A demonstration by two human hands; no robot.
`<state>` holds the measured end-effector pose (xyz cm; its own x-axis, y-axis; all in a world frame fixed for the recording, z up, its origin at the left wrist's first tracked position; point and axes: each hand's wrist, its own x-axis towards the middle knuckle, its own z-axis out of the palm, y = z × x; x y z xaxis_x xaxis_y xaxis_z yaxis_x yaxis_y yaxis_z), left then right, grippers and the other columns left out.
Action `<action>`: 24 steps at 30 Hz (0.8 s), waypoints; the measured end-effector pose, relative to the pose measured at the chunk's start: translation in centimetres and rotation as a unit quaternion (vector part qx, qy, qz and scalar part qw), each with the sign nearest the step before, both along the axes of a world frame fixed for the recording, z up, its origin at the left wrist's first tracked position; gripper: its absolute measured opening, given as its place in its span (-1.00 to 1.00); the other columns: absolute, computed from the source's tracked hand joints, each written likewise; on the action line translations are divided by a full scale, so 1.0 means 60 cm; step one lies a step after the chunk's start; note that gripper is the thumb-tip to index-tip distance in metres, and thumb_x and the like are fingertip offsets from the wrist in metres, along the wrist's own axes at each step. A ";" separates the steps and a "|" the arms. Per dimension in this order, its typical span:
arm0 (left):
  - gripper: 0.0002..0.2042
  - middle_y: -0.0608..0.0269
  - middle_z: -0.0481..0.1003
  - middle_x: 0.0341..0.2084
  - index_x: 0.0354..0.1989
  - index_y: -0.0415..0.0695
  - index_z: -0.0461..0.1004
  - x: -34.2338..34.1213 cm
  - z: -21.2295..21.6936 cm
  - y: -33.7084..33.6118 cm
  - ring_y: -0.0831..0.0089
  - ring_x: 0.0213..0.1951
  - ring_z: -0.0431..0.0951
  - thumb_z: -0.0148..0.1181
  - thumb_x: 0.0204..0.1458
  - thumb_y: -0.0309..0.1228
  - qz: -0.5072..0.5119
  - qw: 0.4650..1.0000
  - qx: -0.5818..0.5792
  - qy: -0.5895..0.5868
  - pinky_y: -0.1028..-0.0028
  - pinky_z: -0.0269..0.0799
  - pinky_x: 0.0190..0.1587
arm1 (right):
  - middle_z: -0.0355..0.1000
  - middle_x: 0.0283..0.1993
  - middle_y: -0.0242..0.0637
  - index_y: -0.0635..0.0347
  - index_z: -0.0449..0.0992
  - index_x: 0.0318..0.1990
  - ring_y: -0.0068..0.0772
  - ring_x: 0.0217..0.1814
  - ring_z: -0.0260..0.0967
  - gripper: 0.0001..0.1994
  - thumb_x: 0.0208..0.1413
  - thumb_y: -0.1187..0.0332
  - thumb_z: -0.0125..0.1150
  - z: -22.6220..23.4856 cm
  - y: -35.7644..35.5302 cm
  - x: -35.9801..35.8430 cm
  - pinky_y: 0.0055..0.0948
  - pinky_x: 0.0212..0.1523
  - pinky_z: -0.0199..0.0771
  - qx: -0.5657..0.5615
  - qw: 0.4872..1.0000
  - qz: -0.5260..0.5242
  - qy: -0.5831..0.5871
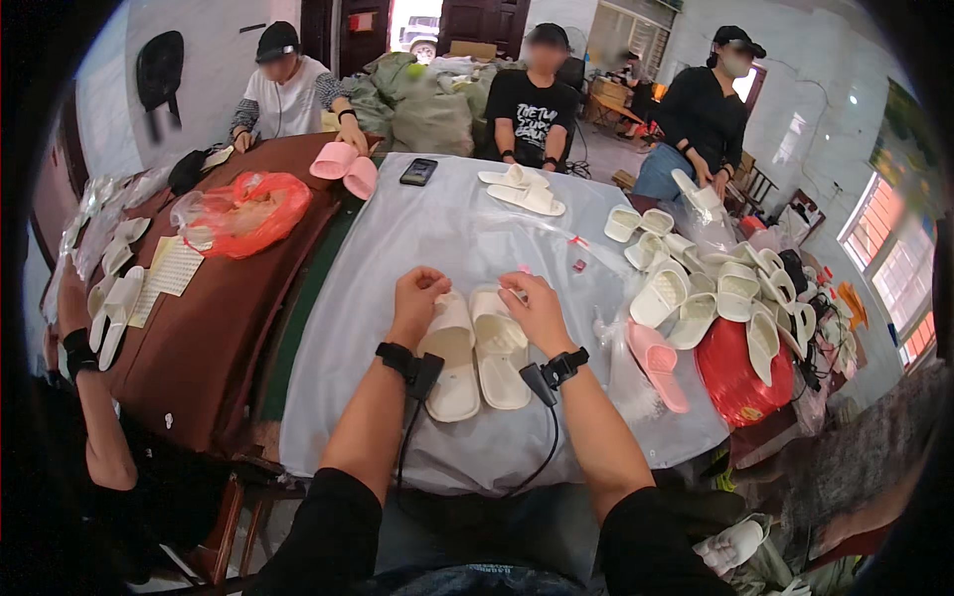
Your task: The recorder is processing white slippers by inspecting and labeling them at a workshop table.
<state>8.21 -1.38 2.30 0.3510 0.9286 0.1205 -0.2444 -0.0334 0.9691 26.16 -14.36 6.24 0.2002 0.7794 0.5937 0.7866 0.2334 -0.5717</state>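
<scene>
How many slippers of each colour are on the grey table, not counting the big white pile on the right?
White slippers under the left hand and right hand: 2
White slippers at the far side of the table: 2
Pink slippers at the far left corner: 2
Pink slipper beside the pile: 1
Total: 7

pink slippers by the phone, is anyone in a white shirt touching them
Yes, a person's hand in a white shirt rests by the pink slippers, left of the dark phone.
</scene>
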 end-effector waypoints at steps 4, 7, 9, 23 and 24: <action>-0.90 0.29 0.57 -0.43 -0.33 -0.22 0.52 0.009 0.002 -0.015 0.57 -0.38 0.53 0.30 -0.01 -0.60 -0.060 0.998 0.009 -0.007 0.58 0.43 -0.32 | 0.56 -0.16 -0.13 0.27 0.56 -0.13 -0.20 -0.09 0.51 -0.77 0.14 0.32 0.24 -0.006 0.044 0.014 -0.34 -0.04 0.46 -0.079 0.992 0.071 0.063; -0.90 0.29 0.57 -0.43 -0.34 -0.22 0.52 0.016 0.001 -0.025 0.56 -0.37 0.53 0.30 -0.01 -0.60 -0.107 0.994 0.030 -0.020 0.58 0.43 -0.30 | 0.57 -0.19 -0.13 0.28 0.57 -0.15 -0.26 -0.07 0.51 -0.78 0.14 0.32 0.24 -0.007 0.058 0.010 -0.36 -0.04 0.46 -0.168 0.971 0.134 0.109; -0.91 0.30 0.57 -0.43 -0.34 -0.22 0.52 0.016 0.001 -0.029 0.57 -0.36 0.54 0.30 0.00 -0.58 -0.099 0.994 0.028 -0.028 0.57 0.44 -0.28 | 0.57 -0.21 -0.14 0.28 0.57 -0.17 -0.29 -0.07 0.51 -0.80 0.14 0.34 0.24 -0.006 0.060 0.003 -0.36 -0.05 0.46 -0.203 0.961 0.140 0.125; -0.90 0.27 0.59 -0.41 -0.27 -0.21 0.50 0.016 0.007 -0.042 0.56 -0.34 0.57 0.26 0.09 -0.50 -0.020 0.999 0.021 -0.028 0.59 0.42 -0.33 | 0.42 -0.49 -0.37 0.28 0.54 -0.25 -0.57 -0.48 0.32 -0.90 0.16 0.42 0.21 -0.056 0.044 -0.012 -0.53 -0.36 0.39 -0.035 0.962 0.082 0.257; -0.91 0.27 0.59 -0.41 -0.27 -0.21 0.50 0.015 0.008 -0.043 0.56 -0.34 0.58 0.24 0.10 -0.48 -0.032 0.998 0.018 -0.042 0.60 0.40 -0.37 | 0.40 -0.49 -0.42 0.26 0.54 -0.25 -0.61 -0.48 0.28 -0.91 0.17 0.43 0.21 -0.055 0.042 -0.011 -0.56 -0.39 0.35 -0.040 0.957 0.082 0.276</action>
